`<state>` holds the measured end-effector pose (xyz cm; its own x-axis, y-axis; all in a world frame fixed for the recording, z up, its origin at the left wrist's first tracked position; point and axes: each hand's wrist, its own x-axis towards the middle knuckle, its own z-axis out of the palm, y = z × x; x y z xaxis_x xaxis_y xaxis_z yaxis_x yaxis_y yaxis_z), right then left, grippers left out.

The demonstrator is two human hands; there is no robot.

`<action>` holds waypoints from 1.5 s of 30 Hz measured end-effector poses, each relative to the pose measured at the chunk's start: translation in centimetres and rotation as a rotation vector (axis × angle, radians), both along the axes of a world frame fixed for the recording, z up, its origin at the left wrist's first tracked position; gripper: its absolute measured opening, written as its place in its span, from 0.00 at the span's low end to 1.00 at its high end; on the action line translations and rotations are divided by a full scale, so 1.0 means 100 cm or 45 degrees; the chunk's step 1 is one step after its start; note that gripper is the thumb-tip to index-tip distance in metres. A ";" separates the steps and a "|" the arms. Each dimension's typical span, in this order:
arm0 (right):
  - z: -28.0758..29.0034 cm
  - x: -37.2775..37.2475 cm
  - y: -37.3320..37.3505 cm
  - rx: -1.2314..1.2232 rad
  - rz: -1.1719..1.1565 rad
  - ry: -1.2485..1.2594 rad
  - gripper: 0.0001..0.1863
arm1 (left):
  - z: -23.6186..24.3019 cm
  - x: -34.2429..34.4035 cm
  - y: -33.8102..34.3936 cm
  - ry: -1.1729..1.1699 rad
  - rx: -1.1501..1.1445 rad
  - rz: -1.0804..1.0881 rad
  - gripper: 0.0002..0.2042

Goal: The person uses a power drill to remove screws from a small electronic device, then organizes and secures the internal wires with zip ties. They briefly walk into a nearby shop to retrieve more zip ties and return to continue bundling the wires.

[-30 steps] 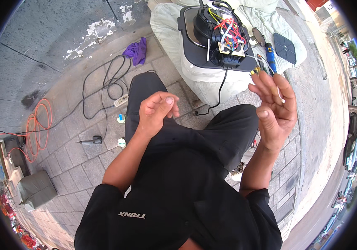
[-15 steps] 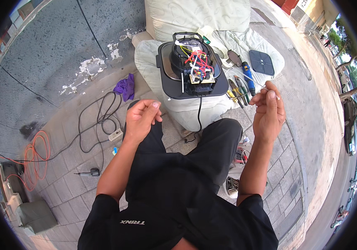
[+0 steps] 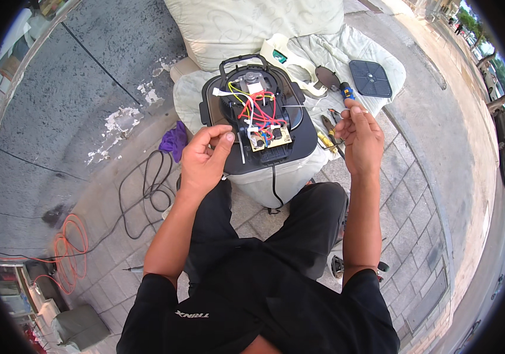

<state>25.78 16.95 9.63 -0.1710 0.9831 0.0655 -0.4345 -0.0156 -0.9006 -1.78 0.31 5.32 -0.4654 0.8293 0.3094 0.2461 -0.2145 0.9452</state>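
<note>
An opened black electrical appliance [image 3: 305,141] rests in front of me, its handle at the far side. Red, yellow and white wires [image 3: 258,106] run over its exposed inside to a pale circuit board [image 3: 271,139]. My left hand [image 3: 205,162] is by the appliance's near left edge, thumb and forefinger drawn together; what they pinch, if anything, is hidden. Right of the appliance, my raised right hand [image 3: 363,141] has its fingertips closed on a thin pale strip [image 3: 292,106], which seems to reach left over the appliance. Its exact kind is too fine to tell.
Pale quilted padding [image 3: 252,26] lies under and behind the appliance. Pliers [image 3: 327,124], a blue-and-black tool [image 3: 347,89], a white frame-like part [image 3: 276,46] and a square black plate [image 3: 370,78] lie to the right. A purple cloth [image 3: 173,141] and coiled cables [image 3: 146,194] lie left.
The view has shifted, so the appliance sits lower and further left. My left hand has come closer to its edge. My right hand still grips the thin strip, which now points toward the wires.
</note>
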 end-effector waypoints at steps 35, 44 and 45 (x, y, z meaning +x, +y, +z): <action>-0.033 -0.050 0.025 -0.526 0.421 -0.032 0.12 | 0.006 -0.010 0.028 0.220 -0.275 0.010 0.19; -0.018 -0.062 0.010 -0.351 0.336 -0.278 0.14 | -0.002 -0.008 0.029 0.170 -0.273 0.025 0.17; -0.016 -0.066 0.008 -0.308 0.329 -0.310 0.15 | -0.002 -0.009 0.029 0.172 -0.273 0.019 0.16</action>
